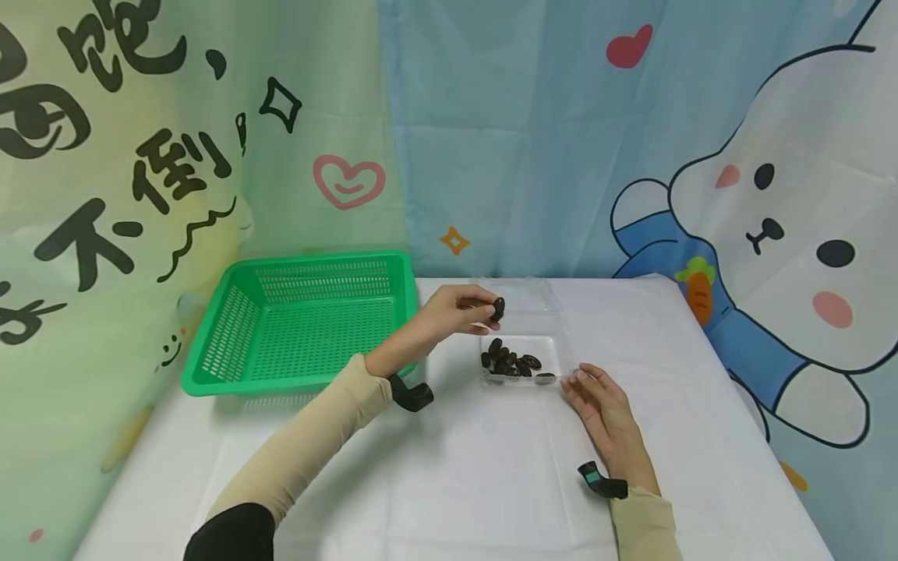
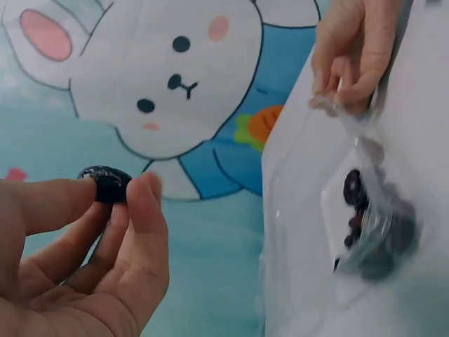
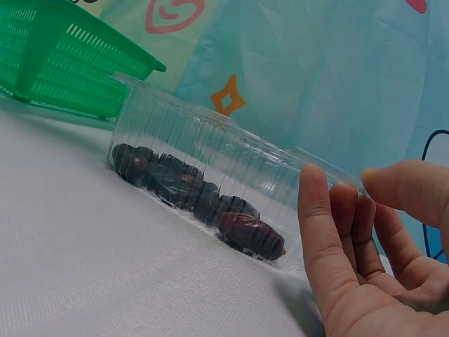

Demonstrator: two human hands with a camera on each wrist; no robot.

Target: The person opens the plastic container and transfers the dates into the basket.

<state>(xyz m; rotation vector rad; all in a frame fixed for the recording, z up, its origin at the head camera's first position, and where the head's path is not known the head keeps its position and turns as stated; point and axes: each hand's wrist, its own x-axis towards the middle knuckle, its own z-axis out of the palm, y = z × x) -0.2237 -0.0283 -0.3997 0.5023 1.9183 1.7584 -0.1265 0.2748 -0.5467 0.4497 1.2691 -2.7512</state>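
A dark, glossy oval fruit that looks like a date (image 1: 499, 308) is pinched between the thumb and fingers of my left hand (image 1: 454, 312). The left wrist view shows this date (image 2: 112, 186) held up at the fingertips. Below it, a clear plastic box (image 1: 550, 351) stands on the table with several similar dates (image 3: 250, 235) inside, mostly toward its near side. My right hand (image 1: 606, 409) grips the box by its near right corner, thumb on the rim and fingers against the wall.
A green slotted basket (image 1: 316, 386) stands left of the box, behind my left forearm. The box's clear lid (image 1: 522, 296) lies folded back toward the curtain (image 1: 491, 156). A white cloth (image 1: 477, 483) covers the table.
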